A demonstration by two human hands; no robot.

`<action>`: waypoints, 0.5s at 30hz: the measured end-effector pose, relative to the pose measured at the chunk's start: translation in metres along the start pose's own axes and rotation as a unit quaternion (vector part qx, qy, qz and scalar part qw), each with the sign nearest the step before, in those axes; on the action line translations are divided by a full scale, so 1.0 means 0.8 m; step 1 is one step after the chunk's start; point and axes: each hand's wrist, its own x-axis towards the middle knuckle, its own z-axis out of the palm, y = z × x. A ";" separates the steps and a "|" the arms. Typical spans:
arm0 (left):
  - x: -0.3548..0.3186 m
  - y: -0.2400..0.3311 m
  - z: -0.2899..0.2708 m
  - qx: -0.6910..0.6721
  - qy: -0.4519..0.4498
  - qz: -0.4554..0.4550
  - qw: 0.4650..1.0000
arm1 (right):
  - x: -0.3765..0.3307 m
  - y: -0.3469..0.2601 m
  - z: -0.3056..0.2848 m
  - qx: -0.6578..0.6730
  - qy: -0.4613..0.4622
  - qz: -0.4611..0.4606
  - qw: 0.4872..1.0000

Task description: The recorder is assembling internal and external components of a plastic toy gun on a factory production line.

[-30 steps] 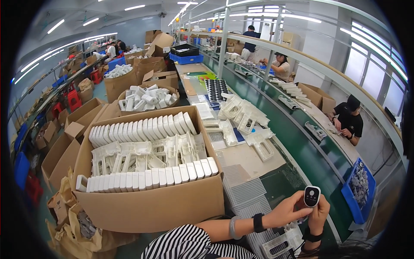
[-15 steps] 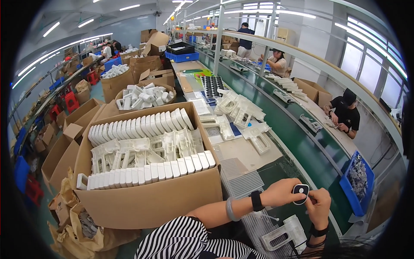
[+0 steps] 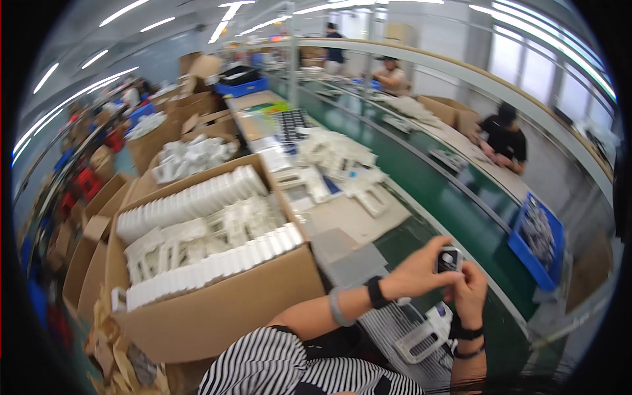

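Between my two hands is a small dark rounded device with a pale edge and a white round mark. My left hand grips it from the left with thumb and fingers. On the other side, my right hand has curled fingers at its lower right edge; the contact there is partly hidden. Below the hands, a white plastic frame part with a slotted opening lies on the ribbed grey sheet.
A large cardboard box at the left holds rows of white plastic parts. More white frames are heaped farther up the bench. Beyond it runs a green conveyor, with a blue bin at the right and a co-worker across.
The whole view has shifted and blurred. My hands and the device appear higher and farther left, and the device's face is tilted differently. Both hands stay on it.
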 end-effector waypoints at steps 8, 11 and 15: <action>0.013 0.015 -0.066 -0.084 -0.104 -0.303 0.943 | 0.006 -0.010 0.021 -0.053 0.064 -0.057 0.995; 0.023 0.036 -0.053 -0.131 -0.161 -0.347 0.914 | -0.002 -0.003 0.022 -0.083 0.057 -0.080 0.992; 0.022 0.037 -0.036 -0.163 -0.196 -0.377 0.890 | -0.020 -0.009 0.039 -0.110 0.028 -0.126 0.986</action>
